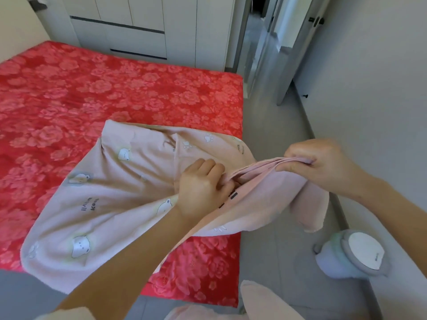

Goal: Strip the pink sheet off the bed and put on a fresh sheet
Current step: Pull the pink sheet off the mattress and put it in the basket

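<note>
The pink sheet, printed with white bears and paw marks, lies partly folded on the near right part of the bed. The bed shows a red cover with a rose pattern. My left hand grips the sheet's gathered edges near the bed's right side. My right hand pinches the same stacked edges out past the bed, over the floor. A loose fold of the sheet hangs below my right hand.
A grey and white lidded bin stands on the floor at the lower right, by the wall. White wardrobe doors and drawers stand behind the bed. An open doorway is at the back right. Grey floor tiles run along the bed's right side.
</note>
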A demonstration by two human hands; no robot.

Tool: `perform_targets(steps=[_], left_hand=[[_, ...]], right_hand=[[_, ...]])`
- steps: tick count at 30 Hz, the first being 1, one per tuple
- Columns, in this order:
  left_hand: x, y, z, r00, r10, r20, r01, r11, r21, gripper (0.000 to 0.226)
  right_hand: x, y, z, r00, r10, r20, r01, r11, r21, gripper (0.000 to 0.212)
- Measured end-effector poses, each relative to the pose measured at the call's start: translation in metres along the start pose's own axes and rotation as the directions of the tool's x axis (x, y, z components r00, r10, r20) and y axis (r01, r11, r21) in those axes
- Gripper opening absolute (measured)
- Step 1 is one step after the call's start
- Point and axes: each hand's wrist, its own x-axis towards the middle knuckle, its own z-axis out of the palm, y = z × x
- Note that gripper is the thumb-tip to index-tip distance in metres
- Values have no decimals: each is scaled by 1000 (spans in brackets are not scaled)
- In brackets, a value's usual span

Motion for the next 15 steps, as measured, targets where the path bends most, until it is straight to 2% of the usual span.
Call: perform_targets(steps=[3, 5, 9, 12, 15], left_hand=[[13, -12, -8, 999, 39, 14, -39, 999, -4, 18], [8, -34, -15, 998, 9, 60, -9, 1000, -2, 17], [-22, -116, -38, 963, -254, 92, 251, 967, 43, 24], [-47, -181, -69, 865, -491, 104, 476, 868, 137, 23], [-59, -227, -107, 799, -588, 124, 569, 807, 156, 18]], right_hand=[[0, -9, -1, 993, 115, -6, -115, 992, 46, 32], [-2, -11, -2, 982, 187, -27, -185, 981, 61, 38], [-9, -9, -5, 964, 265, -30, -262, 962, 73, 48], [-12, -7, -3, 956, 288, -50, -283, 955, 92, 57], [-13, -5, 5, 933, 357, -41, -352, 931, 101, 53]])
